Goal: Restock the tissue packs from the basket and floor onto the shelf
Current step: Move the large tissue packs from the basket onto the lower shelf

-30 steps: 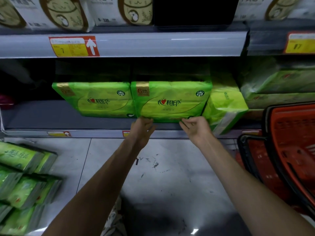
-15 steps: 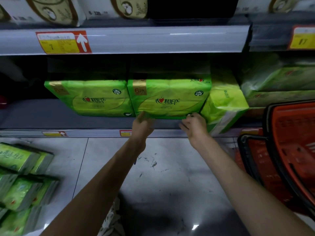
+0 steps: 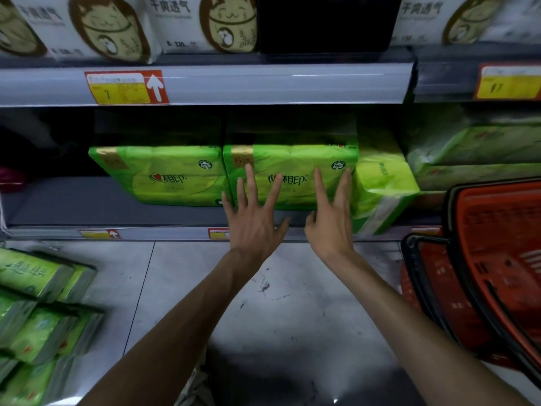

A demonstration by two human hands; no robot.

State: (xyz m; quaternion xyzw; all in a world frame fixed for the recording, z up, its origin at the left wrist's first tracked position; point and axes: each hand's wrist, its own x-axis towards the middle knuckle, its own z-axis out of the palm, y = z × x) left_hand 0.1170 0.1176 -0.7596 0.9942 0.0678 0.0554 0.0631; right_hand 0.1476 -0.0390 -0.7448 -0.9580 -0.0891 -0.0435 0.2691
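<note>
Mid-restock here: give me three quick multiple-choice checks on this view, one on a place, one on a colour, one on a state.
1. Where is the basket? A. far left B. far right C. up on the shelf
2. What colour is the tissue pack being pressed? A. blue B. white C. green
3. How do the left hand and right hand lie? A. straight fingers on the pack's front B. curled round the pack C. hanging idle
Answers: 1 B, it stands at the right edge; 2 C, its wrapper is bright green; 3 A, fingers spread straight against it.
</note>
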